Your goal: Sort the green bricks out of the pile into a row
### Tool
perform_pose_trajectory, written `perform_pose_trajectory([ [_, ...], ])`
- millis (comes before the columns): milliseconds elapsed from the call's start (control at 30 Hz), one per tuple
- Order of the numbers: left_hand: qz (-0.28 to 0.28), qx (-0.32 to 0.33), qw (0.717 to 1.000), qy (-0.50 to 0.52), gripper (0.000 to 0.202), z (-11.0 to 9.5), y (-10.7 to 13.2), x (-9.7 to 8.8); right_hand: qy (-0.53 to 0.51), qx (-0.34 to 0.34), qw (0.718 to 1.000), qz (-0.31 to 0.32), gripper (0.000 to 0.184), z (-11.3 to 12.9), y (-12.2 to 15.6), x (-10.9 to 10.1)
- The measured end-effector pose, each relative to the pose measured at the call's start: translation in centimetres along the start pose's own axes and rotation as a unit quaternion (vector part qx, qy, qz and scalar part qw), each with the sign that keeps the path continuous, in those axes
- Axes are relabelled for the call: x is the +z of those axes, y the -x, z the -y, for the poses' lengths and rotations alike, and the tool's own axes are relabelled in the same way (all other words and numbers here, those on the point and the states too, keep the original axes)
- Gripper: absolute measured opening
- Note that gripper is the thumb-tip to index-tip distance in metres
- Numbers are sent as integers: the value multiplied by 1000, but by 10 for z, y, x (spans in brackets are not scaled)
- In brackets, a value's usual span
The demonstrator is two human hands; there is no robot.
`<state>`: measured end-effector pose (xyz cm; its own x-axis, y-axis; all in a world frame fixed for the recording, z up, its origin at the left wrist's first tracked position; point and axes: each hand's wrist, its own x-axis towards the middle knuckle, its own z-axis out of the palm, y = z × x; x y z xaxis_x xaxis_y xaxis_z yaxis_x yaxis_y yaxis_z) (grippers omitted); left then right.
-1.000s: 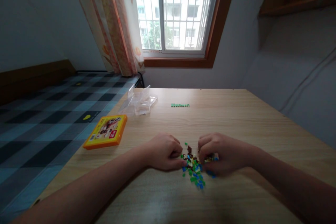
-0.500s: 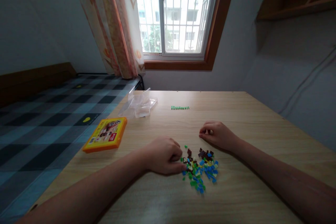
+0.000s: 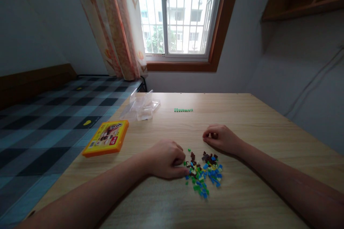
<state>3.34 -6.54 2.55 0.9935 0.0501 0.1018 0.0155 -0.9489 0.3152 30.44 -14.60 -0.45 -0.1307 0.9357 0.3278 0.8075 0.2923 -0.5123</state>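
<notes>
A loose heap of small plastic building bricks point(image 3: 205, 177) in blue, green, brown and pale yellow lies on the table in front of me. At the heap's left edge rests my left hand point(image 3: 168, 159), its fingers curled and its thumb tip against the bricks; whatever its fingertips may hold is hidden. My right hand point(image 3: 220, 137) lies on the table just beyond the heap's upper right, closed in a loose pinch, and I cannot make out anything between its fingertips. Farther back stands a short row of small green bricks point(image 3: 183, 110).
An orange-yellow box point(image 3: 107, 137) with a printed cover lies at the table's left edge. Behind it are clear plastic containers point(image 3: 145, 109). A bed with a checked cover point(image 3: 59, 125) adjoins the left side. The wooden table point(image 3: 242, 111) extends toward the window wall.
The whole view has shifted very slightly. Both hands and the bricks keep their places, with no visible grasp or release.
</notes>
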Motion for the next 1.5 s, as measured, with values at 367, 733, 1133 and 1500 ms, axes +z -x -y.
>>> perform_pose_trajectory([
  [367, -8, -7, 1000, -19, 44, 3, 0, -1, 30, -54, 998, -21, 16, 4, 1, 3],
  [733, -36, 19, 998, -41, 45, 1, -2, -2, 26, -144, 989, -30, 20, 0, -2, 6],
  [1133, -79, 140, 983, -85, 21, -41, -1, 9, -28, -104, 994, -18, 9, -1, -4, 3],
  [1500, -50, 138, 989, 3, 11, -35, -2, 9, -65, -107, 992, 20, 6, -6, -4, 1],
])
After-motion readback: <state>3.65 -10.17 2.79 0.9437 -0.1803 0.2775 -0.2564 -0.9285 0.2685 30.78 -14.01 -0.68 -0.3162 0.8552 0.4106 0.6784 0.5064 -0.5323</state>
